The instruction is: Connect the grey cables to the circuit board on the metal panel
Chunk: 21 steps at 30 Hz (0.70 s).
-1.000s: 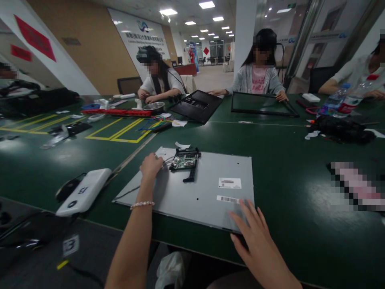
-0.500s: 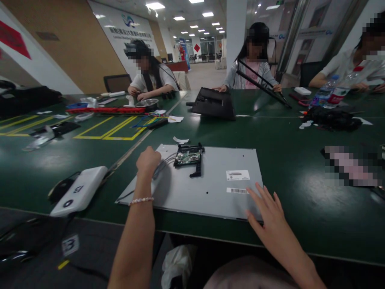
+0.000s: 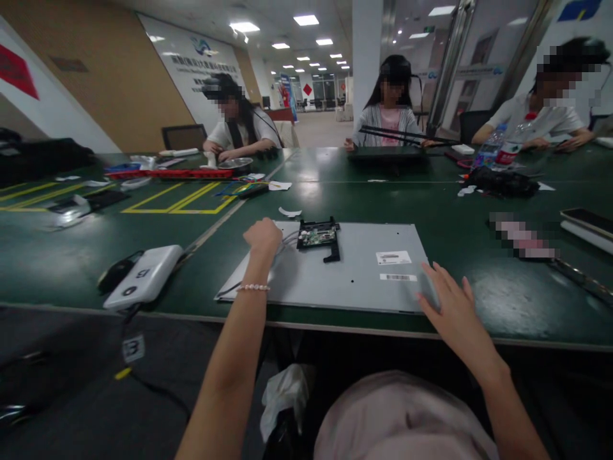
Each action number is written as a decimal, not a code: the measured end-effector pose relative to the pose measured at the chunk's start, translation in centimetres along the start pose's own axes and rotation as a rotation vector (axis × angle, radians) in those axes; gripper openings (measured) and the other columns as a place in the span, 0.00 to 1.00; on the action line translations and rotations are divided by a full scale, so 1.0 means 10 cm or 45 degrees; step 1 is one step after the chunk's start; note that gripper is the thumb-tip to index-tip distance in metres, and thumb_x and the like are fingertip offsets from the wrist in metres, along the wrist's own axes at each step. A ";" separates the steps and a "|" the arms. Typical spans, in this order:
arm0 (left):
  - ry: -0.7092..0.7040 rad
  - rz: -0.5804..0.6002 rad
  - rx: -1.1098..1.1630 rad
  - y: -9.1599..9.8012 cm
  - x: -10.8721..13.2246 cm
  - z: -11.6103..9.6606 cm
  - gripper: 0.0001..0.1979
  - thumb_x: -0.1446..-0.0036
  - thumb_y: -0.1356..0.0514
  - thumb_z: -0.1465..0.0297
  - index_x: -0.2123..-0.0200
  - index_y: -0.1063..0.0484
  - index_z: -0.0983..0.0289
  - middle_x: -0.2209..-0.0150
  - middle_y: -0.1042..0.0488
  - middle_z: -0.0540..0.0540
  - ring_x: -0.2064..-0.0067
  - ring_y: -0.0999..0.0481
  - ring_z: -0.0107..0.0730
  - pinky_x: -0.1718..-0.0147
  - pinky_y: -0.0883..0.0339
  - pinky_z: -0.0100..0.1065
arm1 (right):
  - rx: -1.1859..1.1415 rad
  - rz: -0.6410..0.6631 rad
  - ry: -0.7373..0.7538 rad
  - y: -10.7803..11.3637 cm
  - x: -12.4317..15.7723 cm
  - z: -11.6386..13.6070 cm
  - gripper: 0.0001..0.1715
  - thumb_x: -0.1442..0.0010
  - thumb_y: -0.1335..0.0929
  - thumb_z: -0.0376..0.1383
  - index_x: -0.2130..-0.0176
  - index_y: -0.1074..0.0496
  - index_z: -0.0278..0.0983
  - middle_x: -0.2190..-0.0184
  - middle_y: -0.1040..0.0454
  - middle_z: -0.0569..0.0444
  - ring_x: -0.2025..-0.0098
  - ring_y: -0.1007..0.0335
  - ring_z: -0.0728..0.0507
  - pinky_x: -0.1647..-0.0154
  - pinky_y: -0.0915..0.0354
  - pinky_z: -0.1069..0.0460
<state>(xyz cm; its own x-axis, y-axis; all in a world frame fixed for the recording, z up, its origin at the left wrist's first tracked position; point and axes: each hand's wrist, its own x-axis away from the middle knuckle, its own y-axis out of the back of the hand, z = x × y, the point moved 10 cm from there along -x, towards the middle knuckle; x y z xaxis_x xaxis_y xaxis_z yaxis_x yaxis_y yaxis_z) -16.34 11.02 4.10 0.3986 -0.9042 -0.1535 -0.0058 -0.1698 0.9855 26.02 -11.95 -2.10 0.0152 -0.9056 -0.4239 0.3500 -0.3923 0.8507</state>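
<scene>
A flat grey metal-backed panel (image 3: pixel 311 287) lies on the green table in front of me. Near its far edge sits a black bracket with a green circuit board (image 3: pixel 317 236), and grey cables (image 3: pixel 287 240) run from it toward my left hand. My left hand (image 3: pixel 263 236) is closed at the panel's left side; its fingertips and anything in them are hidden. At the right edge, my right hand (image 3: pixel 453 300) is open with fingers spread, close to two white labels (image 3: pixel 398 277). Whether it touches the panel I cannot tell.
A white power bank (image 3: pixel 143 278) with a cable lies at left. Beyond the panel is a curved paper strip (image 3: pixel 290 212). Phones (image 3: pixel 522 236) and bottles (image 3: pixel 510 147) are at right. Across the table sit several people, one holding long black strips (image 3: pixel 402 134).
The panel has shifted right relative to the paper strip, along with both hands. My view has tilted. Across the table, the black panel lies lower and the black strips are more level.
</scene>
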 end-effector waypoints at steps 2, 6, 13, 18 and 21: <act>0.002 -0.004 -0.004 0.01 -0.01 0.02 0.19 0.43 0.46 0.71 0.53 0.25 0.74 0.54 0.25 0.77 0.50 0.24 0.57 0.55 0.30 0.48 | 0.043 -0.038 -0.013 0.00 0.02 -0.08 0.32 0.32 0.43 0.47 0.34 0.45 0.38 0.35 0.40 0.40 0.34 0.47 0.32 0.36 0.54 0.29; 0.015 0.034 -0.028 0.03 -0.03 0.05 0.20 0.44 0.46 0.72 0.52 0.24 0.74 0.54 0.24 0.77 0.51 0.23 0.57 0.56 0.29 0.47 | 0.089 -0.058 -0.018 -0.06 0.04 -0.18 0.34 0.33 0.44 0.51 0.35 0.43 0.37 0.37 0.37 0.40 0.35 0.44 0.31 0.37 0.54 0.28; 0.006 0.256 0.048 0.03 0.04 0.22 0.22 0.44 0.47 0.68 0.48 0.27 0.68 0.50 0.25 0.73 0.50 0.24 0.56 0.58 0.29 0.45 | 0.085 -0.039 0.023 -0.07 0.11 -0.16 0.30 0.31 0.46 0.48 0.38 0.39 0.36 0.41 0.31 0.43 0.36 0.41 0.31 0.36 0.54 0.28; -0.017 0.279 0.097 -0.01 0.28 0.62 0.27 0.40 0.50 0.63 0.40 0.36 0.69 0.42 0.30 0.69 0.43 0.28 0.52 0.51 0.32 0.42 | 0.026 -0.029 0.071 -0.02 0.10 -0.10 0.27 0.30 0.46 0.47 0.41 0.36 0.37 0.41 0.30 0.44 0.36 0.40 0.33 0.36 0.53 0.29; -0.010 0.249 0.172 -0.09 0.53 0.80 0.28 0.39 0.51 0.62 0.38 0.38 0.69 0.42 0.30 0.67 0.42 0.29 0.49 0.48 0.35 0.40 | 0.005 -0.017 0.076 -0.02 0.09 -0.09 0.27 0.30 0.45 0.46 0.41 0.35 0.37 0.41 0.30 0.44 0.36 0.40 0.33 0.36 0.52 0.29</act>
<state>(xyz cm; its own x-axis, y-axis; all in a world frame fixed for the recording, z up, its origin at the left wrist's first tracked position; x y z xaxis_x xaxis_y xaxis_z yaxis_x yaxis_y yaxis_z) -21.61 3.26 1.85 0.3709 -0.9279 0.0387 -0.2054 -0.0413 0.9778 26.82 -12.56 -2.92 0.0665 -0.8890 -0.4530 0.3466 -0.4051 0.8460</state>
